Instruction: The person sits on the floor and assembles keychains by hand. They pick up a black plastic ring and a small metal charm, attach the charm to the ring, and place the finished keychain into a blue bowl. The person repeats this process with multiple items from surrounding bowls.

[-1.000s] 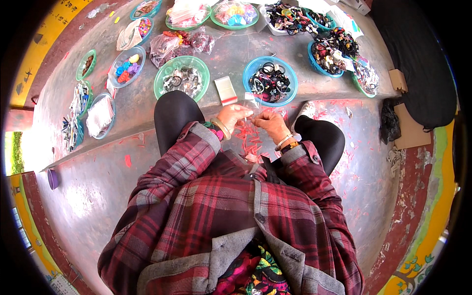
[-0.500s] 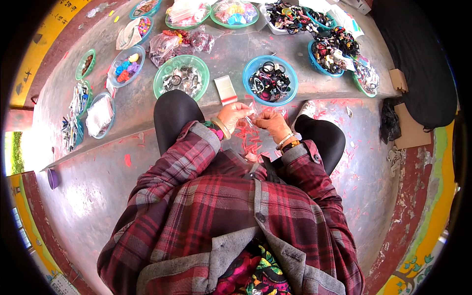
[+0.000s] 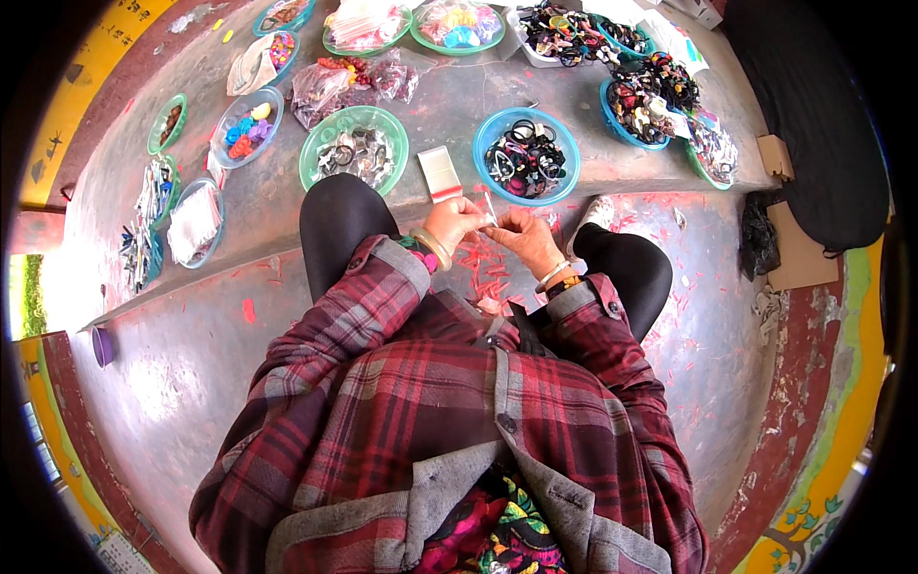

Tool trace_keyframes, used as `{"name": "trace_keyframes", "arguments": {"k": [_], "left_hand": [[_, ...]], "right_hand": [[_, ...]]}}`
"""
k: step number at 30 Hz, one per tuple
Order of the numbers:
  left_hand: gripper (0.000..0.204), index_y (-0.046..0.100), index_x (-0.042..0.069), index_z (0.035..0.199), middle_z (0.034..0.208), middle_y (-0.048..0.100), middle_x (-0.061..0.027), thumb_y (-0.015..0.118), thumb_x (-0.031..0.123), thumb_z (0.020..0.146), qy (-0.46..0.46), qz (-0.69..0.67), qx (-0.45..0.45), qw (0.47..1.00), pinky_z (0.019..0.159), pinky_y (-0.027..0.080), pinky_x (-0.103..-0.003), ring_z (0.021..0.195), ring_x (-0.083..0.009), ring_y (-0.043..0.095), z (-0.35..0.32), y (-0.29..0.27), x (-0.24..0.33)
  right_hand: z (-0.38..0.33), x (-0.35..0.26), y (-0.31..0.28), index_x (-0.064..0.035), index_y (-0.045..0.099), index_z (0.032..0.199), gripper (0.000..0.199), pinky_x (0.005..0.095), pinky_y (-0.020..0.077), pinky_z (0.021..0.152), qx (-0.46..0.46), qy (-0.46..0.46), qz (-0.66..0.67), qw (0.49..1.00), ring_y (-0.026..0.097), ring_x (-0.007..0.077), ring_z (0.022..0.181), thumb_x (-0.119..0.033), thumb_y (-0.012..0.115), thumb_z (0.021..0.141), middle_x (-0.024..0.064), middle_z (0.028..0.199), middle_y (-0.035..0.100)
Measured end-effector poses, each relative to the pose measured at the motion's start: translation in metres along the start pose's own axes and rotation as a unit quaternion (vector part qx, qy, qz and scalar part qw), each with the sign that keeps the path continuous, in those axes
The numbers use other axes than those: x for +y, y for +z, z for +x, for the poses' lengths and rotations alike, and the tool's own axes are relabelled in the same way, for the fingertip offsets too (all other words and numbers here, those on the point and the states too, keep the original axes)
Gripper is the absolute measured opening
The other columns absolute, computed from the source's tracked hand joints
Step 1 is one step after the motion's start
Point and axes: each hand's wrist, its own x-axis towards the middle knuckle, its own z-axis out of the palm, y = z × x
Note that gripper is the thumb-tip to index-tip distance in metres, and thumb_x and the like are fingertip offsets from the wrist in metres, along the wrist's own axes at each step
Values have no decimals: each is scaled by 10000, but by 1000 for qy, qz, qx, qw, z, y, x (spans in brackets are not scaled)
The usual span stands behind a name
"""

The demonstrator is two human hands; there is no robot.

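Above the gap between my knees, my left hand (image 3: 453, 226) and my right hand (image 3: 525, 238) meet with fingertips pinched. Between them is a small plastic bag (image 3: 491, 207), seen as a narrow whitish strip standing up from the fingers; its lower part is hidden. Just beyond my left hand lies an open white box (image 3: 440, 174) with a red front edge. A blue basket (image 3: 573, 177) of dark hair ties stands past my right hand. By my left knee is a green basket (image 3: 308, 165) holding small grey and white pieces.
On the raised concrete ledge (image 3: 449, 105) stand several more baskets of hair ties, coloured pieces and plastic bags. Bagged dark red items (image 3: 325, 91) lie among them. Red scraps (image 3: 488, 282) litter the floor below my hands. A black bag (image 3: 760, 234) and cardboard (image 3: 803, 253) lie at right.
The plastic bag, spread clear and wide between my hands before, now shows as a narrow upright strip. My right hand has turned slightly and shifted a little up and left.
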Motion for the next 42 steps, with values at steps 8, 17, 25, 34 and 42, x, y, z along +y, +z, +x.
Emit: {"name": "trace_keyframes", "arguments": {"k": [8,17,25,34,42], "left_hand": [[142,518,5,874,794,575,-69,577,112,801,-17,-54,-33,998,575,516,-259,667,-147,583,3,-3,-7],[127,543,2,853,853,606,-89,575,111,799,-47,-61,-40,996,564,504,-252,742,-163,602,-5,3,6],[115,556,29,802,773,597,-47,619,113,755,20,29,-36,999,491,445,-209,659,-103,564,-5,2,3],[142,575,9,843,812,607,-59,612,116,757,16,0,-47,999,484,462,-213,706,-128,590,-6,6,7],[140,578,-10,841,815,610,-67,605,99,759,-11,3,-45,999,497,476,-224,713,-143,600,-5,3,6]], "right_hand": [[2,7,0,1,617,749,209,207,397,587,5,34,143,989,500,65,613,-185,541,804,20,651,576],[1,11,-5,-18,605,703,128,202,349,541,-4,81,229,970,449,54,573,-126,586,769,-26,633,537],[1,10,-5,-23,587,733,76,207,367,559,-80,84,192,974,470,57,603,-88,624,724,-24,669,544],[1,12,-3,-31,557,685,98,208,377,558,-57,74,219,971,483,72,593,-50,652,697,-12,631,535],[2,11,-6,-28,557,692,98,205,389,553,-39,65,38,996,485,53,604,-53,652,694,-10,610,534]]}}
